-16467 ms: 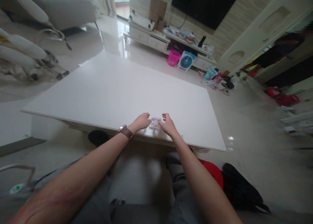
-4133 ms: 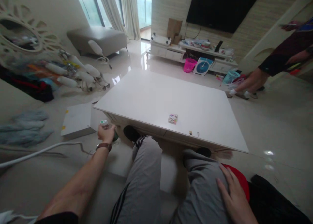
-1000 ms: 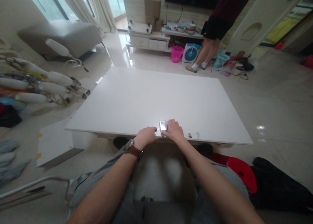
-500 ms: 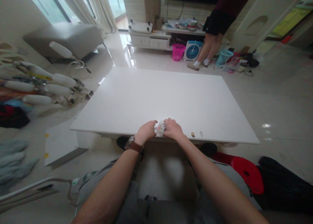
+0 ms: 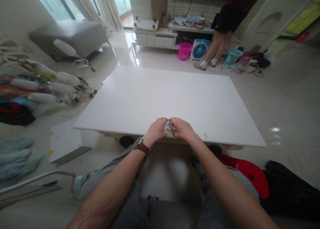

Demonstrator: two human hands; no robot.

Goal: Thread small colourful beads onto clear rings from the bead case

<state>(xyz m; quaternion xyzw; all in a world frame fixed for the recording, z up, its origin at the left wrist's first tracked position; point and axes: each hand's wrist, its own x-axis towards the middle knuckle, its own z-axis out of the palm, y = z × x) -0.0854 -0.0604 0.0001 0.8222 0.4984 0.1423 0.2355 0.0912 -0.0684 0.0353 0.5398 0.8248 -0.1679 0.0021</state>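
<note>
My left hand [image 5: 158,129], with a brown-strapped watch on its wrist, is closed on one side of a small, shiny clear plastic packet [image 5: 167,127] showing coloured patches. From the other side my right hand [image 5: 183,129] closes in, its fingertips pressed to the packet. The fingers cover part of it, and what is inside is too small to make out. Both hands are just over the near edge of the white table [image 5: 160,95]. Right of my right hand lies a small clear piece [image 5: 205,135] on the tabletop.
Across the room a person [image 5: 222,35] stands by the TV cabinet. A pink basket [image 5: 185,51] and a blue fan [image 5: 200,49] are on the floor there. A red stool [image 5: 252,177] is at my right; a white panel [image 5: 66,142] lies at my left.
My hands have come closer together around the packet and shifted slightly right. A small coloured piece seen on the table near my right wrist no longer shows.
</note>
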